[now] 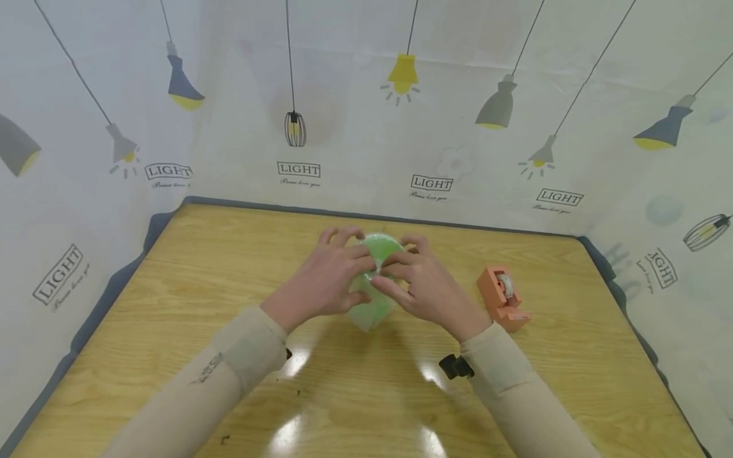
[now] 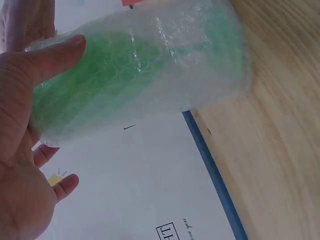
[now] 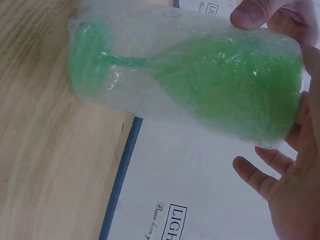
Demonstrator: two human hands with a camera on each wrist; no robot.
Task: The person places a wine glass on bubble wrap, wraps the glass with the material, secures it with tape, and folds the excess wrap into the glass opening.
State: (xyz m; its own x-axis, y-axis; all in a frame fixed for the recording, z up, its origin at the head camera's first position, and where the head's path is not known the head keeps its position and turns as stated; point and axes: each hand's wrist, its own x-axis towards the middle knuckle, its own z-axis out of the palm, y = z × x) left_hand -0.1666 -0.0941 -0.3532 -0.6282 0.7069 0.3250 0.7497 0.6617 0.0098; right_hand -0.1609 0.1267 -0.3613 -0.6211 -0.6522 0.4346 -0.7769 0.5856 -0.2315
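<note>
A green wine glass (image 3: 225, 85), wrapped in clear bubble wrap (image 2: 165, 95), stands on its foot at the middle of the table, its bowl at the top. My left hand (image 1: 329, 277) grips the upper part from the left, its thumb lying across the wrap in the left wrist view. From the other side my right hand (image 1: 426, 286) holds the upper edge of the wrap, thumb and fingers bent near the rim. Two fingers of each hand stick out free of the glass in the wrist views. The hands partly hide the bowl in the head view.
An orange tape dispenser (image 1: 498, 296) with a roll of tape stands on the wooden table (image 1: 229, 254), to the right of my right hand. Cloth walls (image 1: 355, 95) printed with lamps close in the table at the back and sides, along a dark blue edge.
</note>
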